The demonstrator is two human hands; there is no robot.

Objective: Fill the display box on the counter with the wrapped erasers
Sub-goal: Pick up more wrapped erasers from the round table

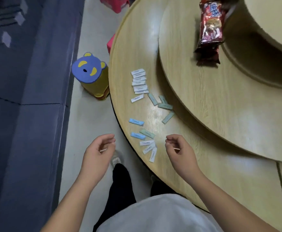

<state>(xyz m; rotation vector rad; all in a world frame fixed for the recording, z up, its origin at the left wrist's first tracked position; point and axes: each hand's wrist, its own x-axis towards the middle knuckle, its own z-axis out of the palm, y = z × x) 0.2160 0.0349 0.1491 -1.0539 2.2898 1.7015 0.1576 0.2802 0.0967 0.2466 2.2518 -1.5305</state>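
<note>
Two loosely curled, apparently empty hands: left hand over floor, right hand beside wrapped erasers.

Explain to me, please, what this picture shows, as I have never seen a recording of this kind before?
There is no machine here. A person wears a camera on the head, so this single picture looks down at their own two bare hands. The left hand hangs beside the table's edge and the right hand over the round wooden table. Both have loosely curled fingers and seem to hold nothing. On the table lie small wrapped pieces: white erasers, green erasers and blue erasers. A red snack packet lies on the raised turntable. A bear-faced stool stands on the floor. No display box is in view.
</note>
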